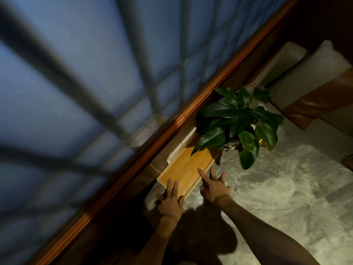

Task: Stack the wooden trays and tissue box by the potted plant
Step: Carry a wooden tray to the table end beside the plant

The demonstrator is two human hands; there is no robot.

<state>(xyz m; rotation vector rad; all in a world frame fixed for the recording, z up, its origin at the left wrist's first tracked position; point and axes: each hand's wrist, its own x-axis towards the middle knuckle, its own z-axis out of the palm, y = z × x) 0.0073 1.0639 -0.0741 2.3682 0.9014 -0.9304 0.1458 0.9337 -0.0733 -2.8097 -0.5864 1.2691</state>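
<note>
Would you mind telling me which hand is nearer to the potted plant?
Right. The right hand reaches over the wooden tray's edge, just below the potted plant; the left hand sits at the tray's near corner, farther away.

Left hand (170,203) & right hand (214,188) bare, forearms unsleeved, no rings/watch.

A pale marble-patterned tabletop (286,188) carried everything. A light wooden tray (183,169) lay flat on it along the edge by the window frame, toward ten o'clock from the table's middle. A white box-like thing (181,148) sat just beyond the tray's far side, against the frame. At the tray's one o'clock end stood the potted plant (238,119), its leaves hanging over the tray's corner.
</note>
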